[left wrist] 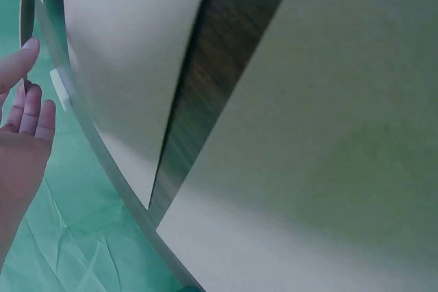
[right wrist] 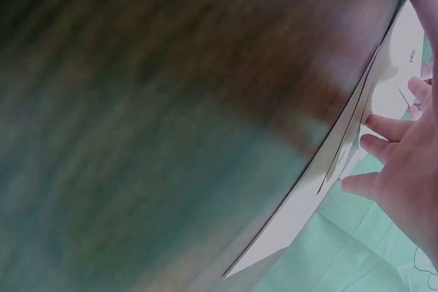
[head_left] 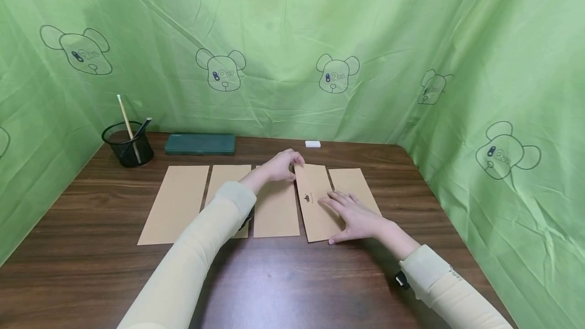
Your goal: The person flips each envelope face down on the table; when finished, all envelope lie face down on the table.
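From here I see the left hand pinching the far-left corner of the brown, crown-printed rectangular paper card, right of centre on the dark wood-grain counter; the right hand spreads over its right side. I judge this to be positioning; next calls for easing that corner flat.

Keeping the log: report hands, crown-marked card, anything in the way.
Left hand pinches crown-marked card near its far left corner. Right hand spread over its right side. Left sleeve partly hides second card from left.

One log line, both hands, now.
left hand: pinches far-left corner of logo-marked brown card | right hand: touches same card | other brown cards: three left, one right
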A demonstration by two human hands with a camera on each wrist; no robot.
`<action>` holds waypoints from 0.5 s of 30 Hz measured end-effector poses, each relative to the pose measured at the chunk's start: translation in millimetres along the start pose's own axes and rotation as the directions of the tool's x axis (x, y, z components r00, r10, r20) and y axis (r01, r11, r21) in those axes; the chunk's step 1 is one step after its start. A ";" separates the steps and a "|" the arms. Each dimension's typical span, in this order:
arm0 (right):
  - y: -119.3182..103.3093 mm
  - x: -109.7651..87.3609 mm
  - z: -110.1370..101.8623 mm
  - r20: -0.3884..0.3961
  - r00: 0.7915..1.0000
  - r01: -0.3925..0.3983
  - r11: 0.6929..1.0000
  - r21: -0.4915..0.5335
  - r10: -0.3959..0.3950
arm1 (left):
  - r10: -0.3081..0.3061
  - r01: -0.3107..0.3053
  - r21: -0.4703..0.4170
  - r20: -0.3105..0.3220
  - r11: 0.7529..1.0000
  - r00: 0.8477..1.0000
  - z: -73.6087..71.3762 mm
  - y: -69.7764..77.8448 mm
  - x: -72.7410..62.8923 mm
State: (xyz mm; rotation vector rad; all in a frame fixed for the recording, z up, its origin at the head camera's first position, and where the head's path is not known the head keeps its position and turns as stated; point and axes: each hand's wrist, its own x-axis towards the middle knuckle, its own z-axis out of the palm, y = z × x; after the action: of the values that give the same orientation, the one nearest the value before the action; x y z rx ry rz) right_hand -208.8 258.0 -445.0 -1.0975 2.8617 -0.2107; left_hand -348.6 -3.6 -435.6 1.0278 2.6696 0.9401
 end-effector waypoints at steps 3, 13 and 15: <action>-0.3 -0.8 1.2 -0.004 1.000 0.006 1.000 -0.014 -0.006 | 0.001 -0.001 0.007 -0.004 1.000 1.000 -2.2 0.5 0.7; -5.6 2.2 -12.2 -0.045 0.998 0.039 0.998 0.053 -0.037 | 0.015 -0.017 -0.047 -0.045 0.999 0.999 -16.6 2.8 6.2; -6.6 3.0 -15.5 -0.046 0.998 0.043 0.997 0.066 -0.040 | 0.017 -0.022 -0.091 -0.055 0.996 0.998 -20.0 5.2 7.8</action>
State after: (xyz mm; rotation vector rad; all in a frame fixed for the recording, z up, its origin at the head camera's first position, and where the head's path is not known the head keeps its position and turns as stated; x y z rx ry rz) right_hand -208.4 252.7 -428.7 -1.1547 2.8498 -0.3349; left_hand -358.1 -5.8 -415.8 1.0251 2.6362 1.0982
